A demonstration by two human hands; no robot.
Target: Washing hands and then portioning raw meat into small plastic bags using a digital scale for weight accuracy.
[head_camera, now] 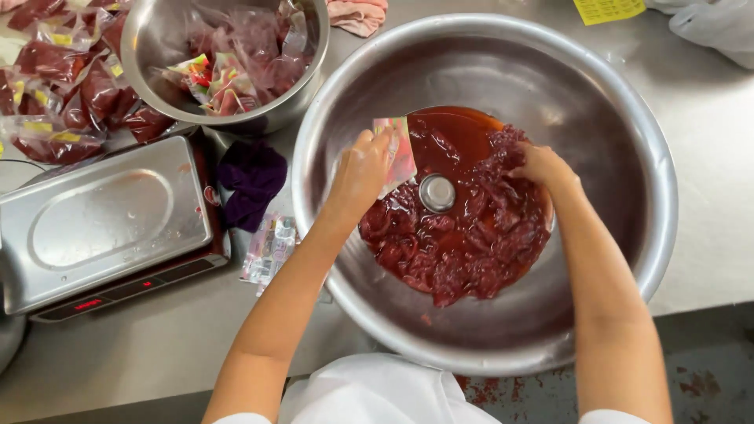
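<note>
two bare hands work inside a large steel bowl [628, 126] that sits on a steel counter [707, 235]. the left hand [360, 171] is closed on a small clear pouch [398, 149], thumb and fingers pinching its near edge so the pouch stands just past the fingertips, over the pool of red sauce. the right hand [542, 166] is sunk fingers-first into the heap of red sauced pieces [463, 243] at the bowl's bottom; its fingers are curled down into the pieces, and whether they have closed on any cannot be told. between the two hands, low in the heap, a small round steel cup [437, 192] sits in the sauce, apart from both.

left of the big bowl a digital scale [102, 220] with a steel pan rests on the counter, a dark purple cloth [253, 179] bunched at its corner and a few empty pouches [269, 247] lying just below the cloth. behind, a smaller steel bowl [149, 39] holds more crumpled pouches, and filled red packets [55, 86] are piled at the far left.
</note>
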